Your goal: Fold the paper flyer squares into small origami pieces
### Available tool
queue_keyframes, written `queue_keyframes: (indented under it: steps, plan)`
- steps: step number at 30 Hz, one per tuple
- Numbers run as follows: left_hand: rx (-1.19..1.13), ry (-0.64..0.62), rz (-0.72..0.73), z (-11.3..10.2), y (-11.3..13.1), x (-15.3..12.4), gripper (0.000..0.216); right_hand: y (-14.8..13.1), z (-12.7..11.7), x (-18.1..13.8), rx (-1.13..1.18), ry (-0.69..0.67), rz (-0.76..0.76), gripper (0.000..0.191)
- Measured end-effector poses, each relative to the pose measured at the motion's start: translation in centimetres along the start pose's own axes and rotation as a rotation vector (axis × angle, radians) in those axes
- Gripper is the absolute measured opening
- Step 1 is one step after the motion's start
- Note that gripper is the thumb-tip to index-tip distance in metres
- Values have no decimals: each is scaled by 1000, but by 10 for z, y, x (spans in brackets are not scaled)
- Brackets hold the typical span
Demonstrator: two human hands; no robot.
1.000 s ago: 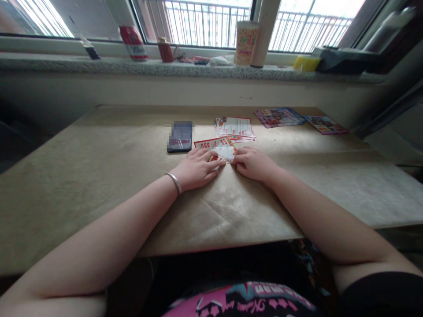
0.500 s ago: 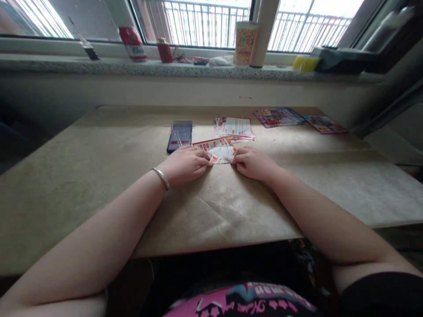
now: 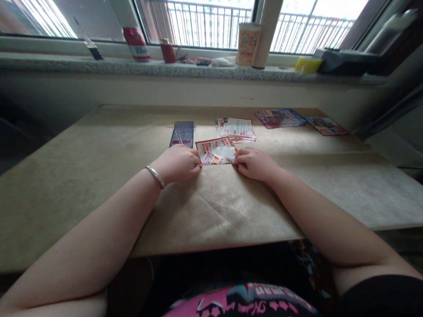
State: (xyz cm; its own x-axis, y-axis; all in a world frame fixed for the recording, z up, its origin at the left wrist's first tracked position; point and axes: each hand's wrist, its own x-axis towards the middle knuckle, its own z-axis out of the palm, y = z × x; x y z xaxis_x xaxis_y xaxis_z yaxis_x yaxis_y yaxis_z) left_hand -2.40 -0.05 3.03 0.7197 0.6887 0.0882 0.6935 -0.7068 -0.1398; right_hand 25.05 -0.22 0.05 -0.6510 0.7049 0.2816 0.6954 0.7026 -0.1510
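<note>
A printed paper leaflet, partly folded with some white showing, lies on the table between my two hands. At its left end is my left hand, fingers curled and closed on the near corner. My right hand pinches the right end, thumb and fingertips together on the edge. Directly behind sits a red-bordered printed sheet; whether it is part of the same paper I cannot tell. A phone lies just beyond my left hand, which hides its lower end.
Farther back lie a stack of red-bordered leaflets, several colourful cards and another card pile. The table meets a wall under a stone sill. On it stand a can and a patterned cup.
My left hand has slid left along the leaflet's near edge, uncovering more of its print. My right hand stays at the right end. The view has shifted slightly.
</note>
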Motion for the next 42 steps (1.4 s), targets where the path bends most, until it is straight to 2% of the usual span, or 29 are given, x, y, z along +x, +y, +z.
queue_keyframes:
  steps: [4,6,9,12,17,23,29,36,42]
  plan:
    - [80,45,-26,0,5,-1,37,-1,1,0,6,8,18,23]
    - [102,129,-46,1,10,1,36,-2,1,1,-12,9,15,20]
    - [6,259,-23,7,20,8,29,-4,1,2,-45,10,7,18]
    - [-157,317,63,19,30,15,27,-6,1,4,-26,-4,-18,19]
    - [-222,248,98,35,35,19,32,-7,3,6,-29,0,-38,20]
    - [-93,178,27,29,36,21,32,-11,4,7,-85,17,-12,20]
    - [-44,137,36,27,38,24,28,-15,8,9,-113,49,-4,19]
    - [-64,227,-38,31,38,28,19,-22,12,13,-78,138,78,14]
    - [-205,389,-25,37,40,32,16,-26,17,17,108,230,101,6]
